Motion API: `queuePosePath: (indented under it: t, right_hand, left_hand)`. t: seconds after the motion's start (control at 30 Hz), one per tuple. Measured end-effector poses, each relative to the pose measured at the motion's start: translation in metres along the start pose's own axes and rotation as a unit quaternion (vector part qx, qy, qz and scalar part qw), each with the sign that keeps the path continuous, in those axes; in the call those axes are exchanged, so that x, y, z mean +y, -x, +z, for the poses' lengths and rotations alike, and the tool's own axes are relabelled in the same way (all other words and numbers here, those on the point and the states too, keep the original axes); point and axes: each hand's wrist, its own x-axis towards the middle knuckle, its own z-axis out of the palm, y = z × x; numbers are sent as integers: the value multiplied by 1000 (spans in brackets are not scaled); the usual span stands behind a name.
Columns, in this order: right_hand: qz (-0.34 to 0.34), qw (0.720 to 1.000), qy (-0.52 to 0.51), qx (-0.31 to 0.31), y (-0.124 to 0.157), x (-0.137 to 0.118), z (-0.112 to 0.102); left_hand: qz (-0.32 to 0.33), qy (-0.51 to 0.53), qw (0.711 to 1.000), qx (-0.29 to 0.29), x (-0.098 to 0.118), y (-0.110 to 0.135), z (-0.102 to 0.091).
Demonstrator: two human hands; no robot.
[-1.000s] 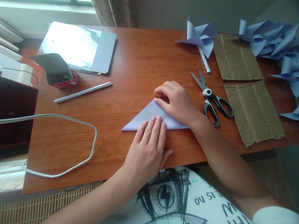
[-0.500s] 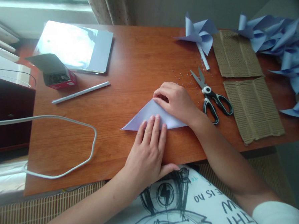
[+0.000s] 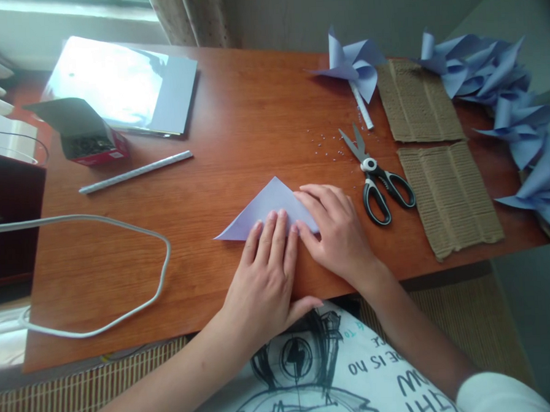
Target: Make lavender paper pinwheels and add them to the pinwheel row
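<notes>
At the far left of the frame a white cable [image 3: 119, 223] loops over the wooden table [image 3: 224, 122]. Above it, in the upper left, sit a red box [image 3: 92, 148] with its flap up and a stack of blue sheets [image 3: 125, 85], with a thin white stick [image 3: 135, 172] just below them.

At the centre lies the folded blue paper triangle [image 3: 261, 210], flat on the table near its front edge. Its long edge runs left to right across the frame. One sharp corner is bare at the left, and the apex points toward the top of the frame, away from us.

Our left hand [image 3: 264, 274] comes up from below. It lies flat, fingers together, with the fingertips [image 3: 270, 221] pressing the middle of that long edge and clasping nothing. Just to the right, touching it, our right hand [image 3: 338, 233] also lies flat, palm down over the triangle's right corner, which it hides. Its fingers slant toward the upper left. Both hands are on the sheet, so neither is nearer. The paper lies ahead of and to the left of them.

Right of the hands are black-handled scissors [image 3: 378, 185], blades toward the upper left, then two cardboard pieces [image 3: 447, 197]. A blue pinwheel [image 3: 353, 63] lies at the upper centre right, and a pile of pinwheels [image 3: 504, 95] along the right edge.
</notes>
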Motion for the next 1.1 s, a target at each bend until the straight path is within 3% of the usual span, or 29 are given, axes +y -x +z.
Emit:
queuePosePath:
  t: [0.13,0.37,0.5,0.57,0.7,0.9,1.1]
  right_hand:
    - [4,999,25,27,25,0,3]
    - [81,992,64,72,42,14,-13]
    - [70,987,-12,146,39,-1,-15]
    - [61,984,-101,132,35,-14,-12]
    - [127,958,-248,66,29,-30,0]
    - [118,973,-194,33,26,-28,7]
    - [126,972,-194,34,27,-35,8]
  left_hand:
    - [-2,3,1000,3,1,-1,0]
    - [-2,11,1000,6,0,-1,0]
    - [-1,5,1000,5,0,0,1]
    - [-1,2,1000,5,0,0,1]
    - [-3,2,1000,1,0,0,1]
    - [-4,13,1000,-13,-2,1,-4]
    - [-38,1,999,0,-30,23,-21]
